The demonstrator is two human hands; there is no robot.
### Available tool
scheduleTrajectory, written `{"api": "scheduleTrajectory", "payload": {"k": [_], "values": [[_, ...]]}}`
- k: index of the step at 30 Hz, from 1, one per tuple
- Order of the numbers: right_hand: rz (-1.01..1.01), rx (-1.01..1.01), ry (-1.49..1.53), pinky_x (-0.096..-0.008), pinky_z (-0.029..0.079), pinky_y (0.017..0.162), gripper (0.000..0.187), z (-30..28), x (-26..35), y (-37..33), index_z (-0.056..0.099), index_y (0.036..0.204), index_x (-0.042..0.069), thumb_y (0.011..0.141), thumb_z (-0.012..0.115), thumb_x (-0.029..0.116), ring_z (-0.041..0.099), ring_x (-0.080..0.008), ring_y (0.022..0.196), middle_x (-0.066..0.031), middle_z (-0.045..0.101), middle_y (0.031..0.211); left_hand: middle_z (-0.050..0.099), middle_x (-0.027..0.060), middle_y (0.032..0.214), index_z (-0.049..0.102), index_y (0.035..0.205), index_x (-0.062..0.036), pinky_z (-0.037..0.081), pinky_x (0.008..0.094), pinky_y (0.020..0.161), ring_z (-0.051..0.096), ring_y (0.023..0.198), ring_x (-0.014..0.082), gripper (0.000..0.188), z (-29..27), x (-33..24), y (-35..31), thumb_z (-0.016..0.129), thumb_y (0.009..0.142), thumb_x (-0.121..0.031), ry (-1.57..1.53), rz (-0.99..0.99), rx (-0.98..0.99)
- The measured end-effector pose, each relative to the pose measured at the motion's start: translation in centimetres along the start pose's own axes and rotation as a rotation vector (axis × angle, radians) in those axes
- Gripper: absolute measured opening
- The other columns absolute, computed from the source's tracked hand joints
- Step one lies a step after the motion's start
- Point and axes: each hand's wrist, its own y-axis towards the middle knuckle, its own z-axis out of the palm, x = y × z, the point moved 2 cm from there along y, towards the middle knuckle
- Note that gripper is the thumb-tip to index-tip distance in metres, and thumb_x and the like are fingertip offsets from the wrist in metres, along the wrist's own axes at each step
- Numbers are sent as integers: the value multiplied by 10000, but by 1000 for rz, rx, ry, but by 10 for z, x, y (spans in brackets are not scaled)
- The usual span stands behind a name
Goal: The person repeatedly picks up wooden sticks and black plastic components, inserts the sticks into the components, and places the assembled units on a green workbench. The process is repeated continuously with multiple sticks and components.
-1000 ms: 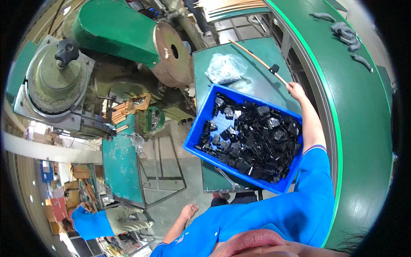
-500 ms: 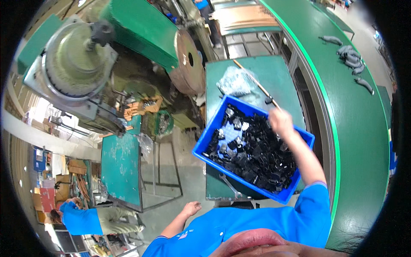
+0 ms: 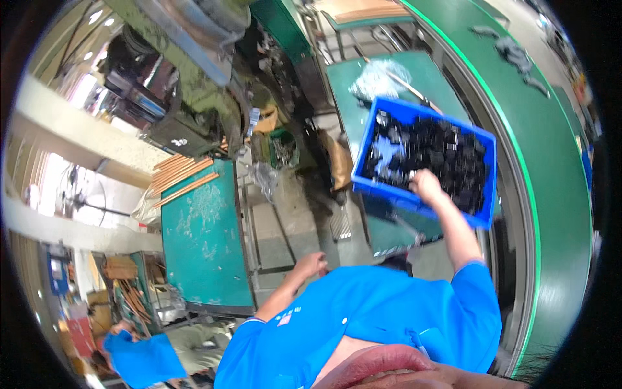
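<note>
Nearest the body, on the left, the left hand (image 3: 311, 264) hangs free over the floor with its fingers loosely curled, holding nothing. Farther out on the right, the right hand (image 3: 427, 187) sits at the near rim of the blue bin (image 3: 414, 195); whether its fingers grip the rim or something inside cannot be told. The bin, full of small black parts (image 3: 440, 159), rests on a green table (image 3: 350, 84). Beyond it lies a clear plastic bag (image 3: 379, 76).

A crumpled clear plastic bag (image 3: 379, 79) lies on the green table, just beyond the blue bin (image 3: 389, 190).
</note>
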Motion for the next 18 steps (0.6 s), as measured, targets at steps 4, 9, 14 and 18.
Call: {"api": "scheduleTrajectory", "payload": {"k": [4,9,14,18], "values": [[6,-387,200,-465,516,787,227,-12,2,-5,680,887,32,862,584,236,641,-399,873,-204,666,898,670,197,1124,631,1194,-44,509,452,863,633,1042,371,443,-32,80,-28,640,843,-315,95,-59,160],[450,-520,73,-436,529,826,225,-67,13,-45,692,1022,83,879,626,243,671,-334,931,-158,694,1011,690,190,1085,647,1186,-35,517,444,836,655,1007,346,403,-60,139,-71,645,875,-291,57,-49,7],[1027,48,-66,-477,527,896,573,-44,-27,-64,529,1206,8,861,669,443,640,-399,1069,-254,639,1150,687,197,1104,628,1220,-29,522,440,847,662,1007,339,430,-61,113,-68,637,886,-300,58,-54,83],[693,-123,66,-502,508,922,544,1,10,-13,597,1220,68,838,658,451,641,-412,1032,-253,623,1174,682,203,1116,626,1207,-23,524,433,852,659,1022,344,421,-47,90,-48,635,884,-292,-82,67,39]]}}
